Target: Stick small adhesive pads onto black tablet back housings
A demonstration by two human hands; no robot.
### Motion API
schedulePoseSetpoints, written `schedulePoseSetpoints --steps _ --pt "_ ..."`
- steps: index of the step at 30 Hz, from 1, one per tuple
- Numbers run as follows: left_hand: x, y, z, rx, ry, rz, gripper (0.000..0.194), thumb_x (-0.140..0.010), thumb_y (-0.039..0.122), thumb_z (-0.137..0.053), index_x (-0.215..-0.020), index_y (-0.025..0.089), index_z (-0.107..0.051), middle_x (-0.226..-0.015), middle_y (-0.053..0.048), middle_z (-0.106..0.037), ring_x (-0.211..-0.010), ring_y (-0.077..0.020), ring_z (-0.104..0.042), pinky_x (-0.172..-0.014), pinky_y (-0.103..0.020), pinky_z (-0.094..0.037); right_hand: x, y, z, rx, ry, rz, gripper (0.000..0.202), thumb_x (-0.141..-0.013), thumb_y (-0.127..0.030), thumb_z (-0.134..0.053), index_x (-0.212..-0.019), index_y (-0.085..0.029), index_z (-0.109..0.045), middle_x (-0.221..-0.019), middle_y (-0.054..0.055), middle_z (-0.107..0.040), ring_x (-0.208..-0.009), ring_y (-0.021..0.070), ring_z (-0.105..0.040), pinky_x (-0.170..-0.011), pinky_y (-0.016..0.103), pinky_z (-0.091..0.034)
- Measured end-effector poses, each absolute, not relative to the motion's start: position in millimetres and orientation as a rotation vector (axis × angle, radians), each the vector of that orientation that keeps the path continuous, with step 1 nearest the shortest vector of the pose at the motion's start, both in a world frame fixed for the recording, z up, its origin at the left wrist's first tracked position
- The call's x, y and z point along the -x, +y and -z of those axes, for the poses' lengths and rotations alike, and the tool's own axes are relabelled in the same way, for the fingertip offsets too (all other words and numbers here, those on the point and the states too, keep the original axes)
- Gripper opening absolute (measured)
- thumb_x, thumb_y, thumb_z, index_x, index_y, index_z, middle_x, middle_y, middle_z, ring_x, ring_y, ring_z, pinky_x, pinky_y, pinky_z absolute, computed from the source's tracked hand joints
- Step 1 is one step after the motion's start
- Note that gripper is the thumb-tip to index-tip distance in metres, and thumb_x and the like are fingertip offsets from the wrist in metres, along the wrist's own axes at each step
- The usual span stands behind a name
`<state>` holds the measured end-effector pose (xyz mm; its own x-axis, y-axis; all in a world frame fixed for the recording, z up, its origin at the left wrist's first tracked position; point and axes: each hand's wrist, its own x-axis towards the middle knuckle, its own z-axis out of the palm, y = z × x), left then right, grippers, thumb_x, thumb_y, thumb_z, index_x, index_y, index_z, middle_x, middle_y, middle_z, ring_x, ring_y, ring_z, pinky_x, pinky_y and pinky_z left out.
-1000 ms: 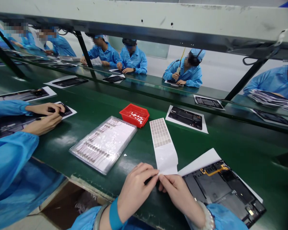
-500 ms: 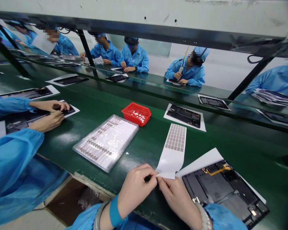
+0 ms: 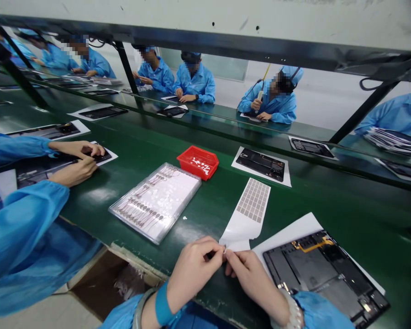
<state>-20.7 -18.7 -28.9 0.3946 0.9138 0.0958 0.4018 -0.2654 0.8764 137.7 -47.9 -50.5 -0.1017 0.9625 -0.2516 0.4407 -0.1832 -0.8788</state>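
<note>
My left hand (image 3: 197, 265) and my right hand (image 3: 248, 274) meet fingertip to fingertip near the table's front edge, both closed in a pinch. A tiny pale bit shows between the fingertips, too small to name. Right behind them lies a white sticker sheet (image 3: 238, 230) with rows of grey rectangular stickers on its far half; its near end is curled and reaches my fingers. To the right of my right hand, a black tablet housing (image 3: 315, 269) with an orange flex cable rests on white paper (image 3: 303, 224).
A clear flat tray (image 3: 157, 201) holds small round parts with wires and white dots. Behind it stands a red bin (image 3: 198, 162) with white pieces. Another tablet housing (image 3: 260, 163) lies farther back. At left, a co-worker's hands (image 3: 77, 169) work on a housing. A cardboard box sits below the edge.
My right hand's fingertips have come off the sheet's near edge and are drawn closer together beside my left fingertips. The sheet's near end has shifted slightly. The whole view has moved a little.
</note>
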Motion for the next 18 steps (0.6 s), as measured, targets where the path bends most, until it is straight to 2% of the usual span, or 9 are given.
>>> schedulePoseSetpoints --steps 4,10,18 --pt "24.5 -18.5 29.2 -1.823 1.165 -0.797 0.024 -0.084 0.021 -0.051 -0.067 0.019 -0.067 -0.07 0.0 -0.065 -0.067 -0.013 -0.061 -0.065 -0.02 -0.045 -135.4 -48.3 50.4 1.587 -1.57 -1.244 0.053 -0.088 -0.056 -0.036 -0.054 -0.018 -0.051 -0.051 -0.001 -0.049 -0.055 0.0127 -0.049 -0.055 0.025 -0.035" --pt "32.1 -22.2 28.3 -1.82 1.145 -0.785 0.02 -0.087 0.023 -0.051 -0.08 0.022 -0.07 -0.079 0.002 -0.069 -0.072 -0.0126 -0.063 -0.067 -0.019 -0.046 -134.2 -47.7 48.2 1.567 -1.594 -1.273 0.054 -0.09 -0.057 -0.034 -0.056 -0.018 -0.051 -0.055 0.0 -0.05 -0.058 0.013 -0.05 -0.059 0.025 -0.036" --pt "27.9 -26.2 27.5 -1.974 1.225 -0.804 0.018 -0.083 0.017 -0.047 -0.076 0.021 -0.064 -0.076 0.001 -0.066 -0.071 -0.014 -0.062 -0.067 -0.022 -0.045 -129.9 -50.8 47.1 1.537 -1.619 -1.212 0.055 -0.09 -0.061 -0.034 -0.059 -0.019 -0.051 -0.059 0.001 -0.055 -0.058 0.0132 -0.05 -0.057 0.025 -0.036"
